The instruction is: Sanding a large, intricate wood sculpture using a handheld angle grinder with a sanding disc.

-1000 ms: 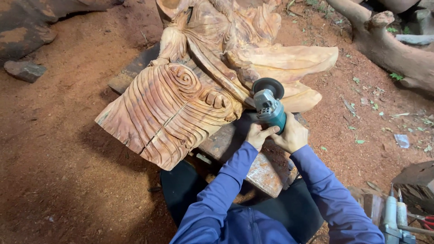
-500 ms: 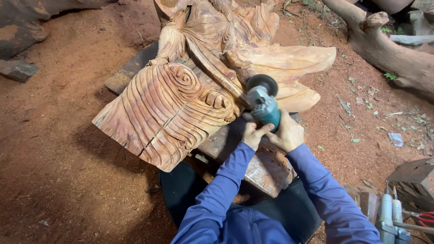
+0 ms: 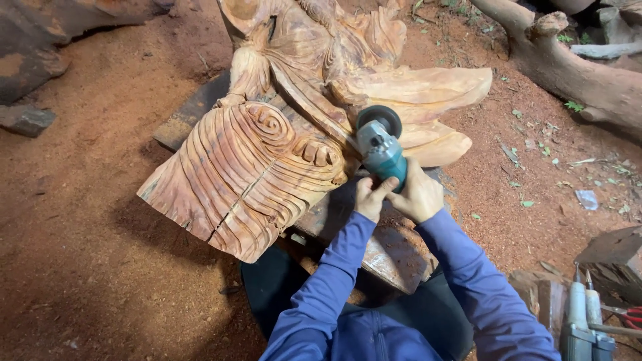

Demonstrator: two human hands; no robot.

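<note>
Compared with a second ago, the angle grinder (image 3: 380, 148) and both hands sit much where they were, a little right of the frame's centre; the disc stays against the wooden carving (image 3: 267, 154), beside the small carved fingers; the view itself has barely drifted. The left hand (image 3: 370, 198) is closed in a grip on the grinder's teal body from below, thumb laid up along it; the right hand (image 3: 420, 195) wraps the rear of the body in a closed grip; both blue sleeves rise from the lower frame, elbows bent, over red earth (image 3: 87, 267).
</note>
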